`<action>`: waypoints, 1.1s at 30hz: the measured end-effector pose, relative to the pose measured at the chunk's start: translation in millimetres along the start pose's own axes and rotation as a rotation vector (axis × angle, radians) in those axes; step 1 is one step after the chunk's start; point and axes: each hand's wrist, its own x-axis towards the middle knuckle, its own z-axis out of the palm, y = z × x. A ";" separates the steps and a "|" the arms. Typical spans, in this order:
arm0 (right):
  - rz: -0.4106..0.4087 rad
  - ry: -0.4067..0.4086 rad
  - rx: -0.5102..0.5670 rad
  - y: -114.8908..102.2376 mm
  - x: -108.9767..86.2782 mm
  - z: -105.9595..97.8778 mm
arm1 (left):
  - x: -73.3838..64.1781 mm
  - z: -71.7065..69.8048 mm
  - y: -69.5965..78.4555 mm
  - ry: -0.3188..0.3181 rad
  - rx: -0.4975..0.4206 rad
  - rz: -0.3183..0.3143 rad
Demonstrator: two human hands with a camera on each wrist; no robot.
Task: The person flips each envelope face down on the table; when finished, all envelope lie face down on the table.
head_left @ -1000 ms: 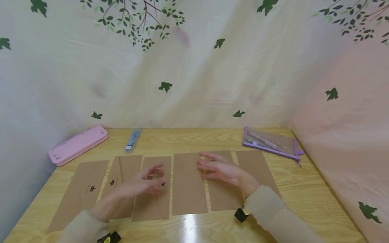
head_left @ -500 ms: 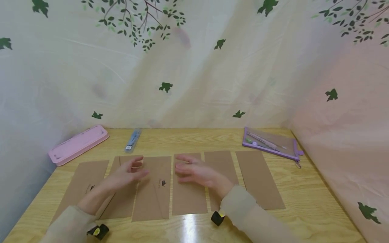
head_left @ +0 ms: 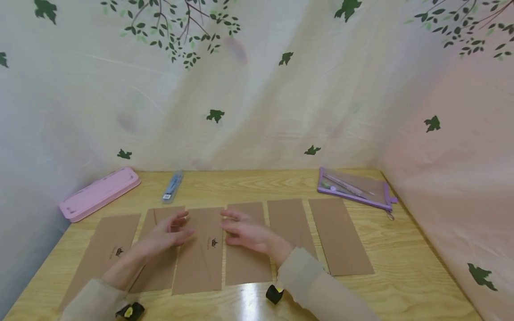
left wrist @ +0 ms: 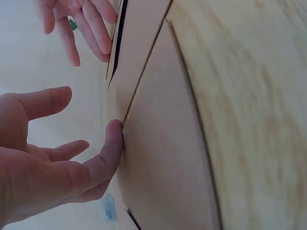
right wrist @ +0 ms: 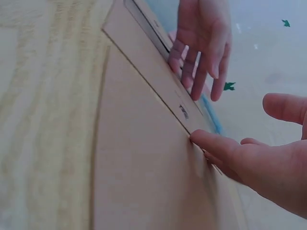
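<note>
Several flat brown kraft-paper pieces, like envelopes, lie side by side in a row on the wooden table. My left hand (head_left: 162, 234) is over the second piece (head_left: 158, 274) from the left, fingers loosely bent and thumb apart. Its fingertip is right at that row's seam in the left wrist view. My right hand (head_left: 249, 234) reaches over the fourth piece (head_left: 248, 269), with fingertips at its left edge. Between both hands lies the third piece (head_left: 201, 267), printed with a small crown and crossed by a slanting line. Neither hand grips anything.
A pink pencil case (head_left: 100, 192) lies at the back left, beside a slim blue packet (head_left: 172, 187). At the back right is a clear purple-edged zip pouch (head_left: 355, 187) with pens inside. A leaf-patterned cloth (head_left: 257, 111) hangs behind the table (head_left: 405, 267).
Both hands have moved left along the row: the left from the third piece to the second, the right from the fifth to the fourth. The paper pieces stay in place.
</note>
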 end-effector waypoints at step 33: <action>0.005 0.036 0.001 2.0 1.8 5.7 | -2.5 -0.4 -5.9 0.004 -0.046 -0.034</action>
